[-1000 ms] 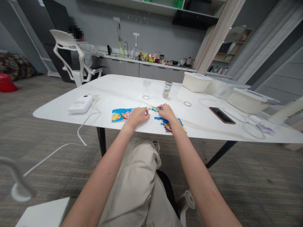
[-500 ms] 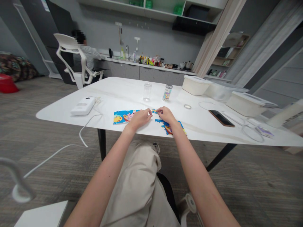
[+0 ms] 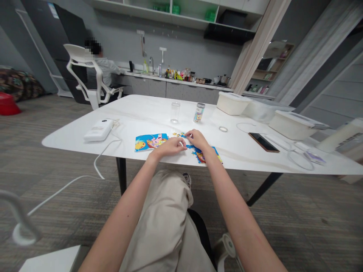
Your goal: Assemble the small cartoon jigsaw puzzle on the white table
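Observation:
My right hand (image 3: 197, 139) is bent over several small loose jigsaw pieces (image 3: 178, 134), its fingertips closed on a bluish piece at their edge. Beside it, my left hand (image 3: 171, 146) hovers just above the table with thumb and forefinger curled together; whatever they may pinch is too small to make out. Under my right wrist lies a partly joined jigsaw puzzle (image 3: 200, 156), blue with a red and yellow picture, partly hidden by the forearm. A bright cartoon picture sheet (image 3: 148, 142) lies to the left, its right end near my left hand.
Behind the hands stand a clear jar (image 3: 175, 112) and a cartoon-labelled jar (image 3: 199, 113). A tape ring (image 3: 223, 129), a phone (image 3: 263, 142), cables and lidded boxes (image 3: 233, 103) are to the right. A white device (image 3: 99, 130) sits left. A person (image 3: 104, 70) sits beyond the table.
My left hand has shifted right and away from the picture sheet, showing more of the sheet and the loose pieces. My right hand stays by the pieces. The camera view has shifted slightly.

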A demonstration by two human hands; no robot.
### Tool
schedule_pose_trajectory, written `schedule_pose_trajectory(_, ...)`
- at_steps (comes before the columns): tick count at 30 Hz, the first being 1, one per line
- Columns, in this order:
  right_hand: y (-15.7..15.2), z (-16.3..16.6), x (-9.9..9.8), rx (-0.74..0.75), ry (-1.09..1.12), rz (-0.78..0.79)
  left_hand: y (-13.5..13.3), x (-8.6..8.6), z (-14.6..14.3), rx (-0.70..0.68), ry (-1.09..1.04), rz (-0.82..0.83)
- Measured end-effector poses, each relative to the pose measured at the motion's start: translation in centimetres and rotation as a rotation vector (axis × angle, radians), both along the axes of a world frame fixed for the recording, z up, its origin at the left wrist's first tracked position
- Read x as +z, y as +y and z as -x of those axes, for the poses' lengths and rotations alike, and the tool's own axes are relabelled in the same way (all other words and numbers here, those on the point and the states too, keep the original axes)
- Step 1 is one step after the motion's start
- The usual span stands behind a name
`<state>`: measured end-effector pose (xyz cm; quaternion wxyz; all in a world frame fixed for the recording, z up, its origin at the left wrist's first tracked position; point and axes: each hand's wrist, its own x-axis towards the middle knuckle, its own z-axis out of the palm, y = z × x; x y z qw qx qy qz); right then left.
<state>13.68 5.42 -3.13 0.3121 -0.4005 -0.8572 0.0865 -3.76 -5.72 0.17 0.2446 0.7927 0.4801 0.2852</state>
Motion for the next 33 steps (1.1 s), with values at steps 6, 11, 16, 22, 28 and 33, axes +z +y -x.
schedule_pose_trajectory(6,0.1,0.1,0.0,0.012,0.023,0.06,0.2,0.0,-0.2,0.068,0.091,-0.058)
schedule_pose_trajectory(11,-0.1,0.2,0.2,-0.023,0.0,0.046,-0.4,0.1,-0.4,0.166,0.258,-0.215)
schedule_pose_trajectory(16,-0.7,0.1,0.7,-0.113,0.009,-0.029,-0.5,0.0,-0.5,0.469,0.323,-0.347)
schedule_pose_trajectory(22,-1.3,0.1,1.8,-0.193,0.197,-0.114,-0.5,-0.2,-0.3,0.46,0.369,-0.324)
schedule_pose_trajectory(28,-3.4,-0.2,4.0,-0.179,0.261,-0.116,-1.1,0.3,-0.4,0.302,0.404,-0.273)
schedule_pose_trajectory(33,-7.3,-1.9,4.1,-0.165,0.253,0.014,-1.3,0.8,-0.4,0.23,0.406,-0.241)
